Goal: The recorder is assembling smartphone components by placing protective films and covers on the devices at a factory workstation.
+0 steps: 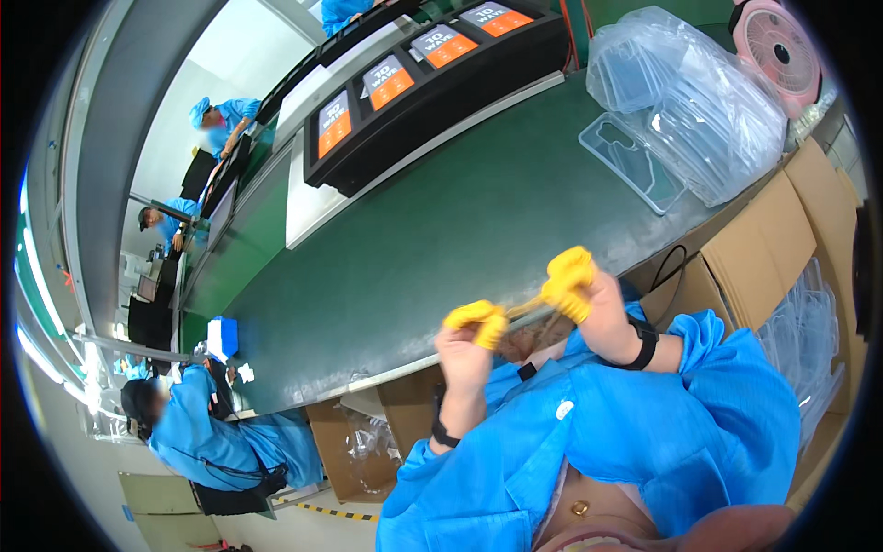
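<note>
Yellow finger cots cover the fingertips of both hands, which are raised over the near edge of the green worktable (405, 239). My left hand (471, 339) has its fingers curled closed on one end of a thin yellow strip (526, 308). The other end runs into the closed fingers of my right hand (589, 293), a little higher and to the right. The strip looks stretched between them, perhaps a finger cot; its kind cannot be made out. Neither hand touches the table.
A clear bag of transparent plastic trays (699, 110) lies at the far right, beside a loose transparent tray (635, 164) and a pink fan (780, 53). A black holder (441, 92) carries several grey-and-orange boxes. Cardboard box (754, 248) stands at right; a co-worker (212, 423) sits left.
</note>
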Available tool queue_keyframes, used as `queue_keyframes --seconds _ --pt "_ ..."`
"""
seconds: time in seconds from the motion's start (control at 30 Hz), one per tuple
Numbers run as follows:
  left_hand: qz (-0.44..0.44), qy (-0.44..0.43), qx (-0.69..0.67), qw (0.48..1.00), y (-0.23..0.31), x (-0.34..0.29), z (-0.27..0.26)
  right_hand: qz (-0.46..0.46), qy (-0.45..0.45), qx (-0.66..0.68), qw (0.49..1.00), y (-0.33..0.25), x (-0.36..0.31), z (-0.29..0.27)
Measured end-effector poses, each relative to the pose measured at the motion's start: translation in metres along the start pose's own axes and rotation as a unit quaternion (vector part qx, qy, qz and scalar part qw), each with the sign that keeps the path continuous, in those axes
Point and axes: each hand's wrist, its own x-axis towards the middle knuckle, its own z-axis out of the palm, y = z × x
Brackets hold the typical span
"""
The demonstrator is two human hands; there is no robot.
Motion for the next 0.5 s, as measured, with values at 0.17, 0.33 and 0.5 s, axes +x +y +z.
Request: queue_keyframes --seconds 0.17,0.33,0.5 --pt "-0.009 0.141 0.046 0.989 0.011 0.000 -0.025 -0.079 0.122 0.131 0.981 -0.016 0.021 -0.018" --pt "-0.048 -0.043 -0.092 0.994 0.012 -0.007 0.027 0.024 -0.030 0.009 0.999 -0.004 0.000 0.012" --pt "-0.025 -0.006 -0.042 0.999 0.008 -0.009 0.012 -0.009 -0.043 -0.064 0.997 -0.004 -0.005 0.005"
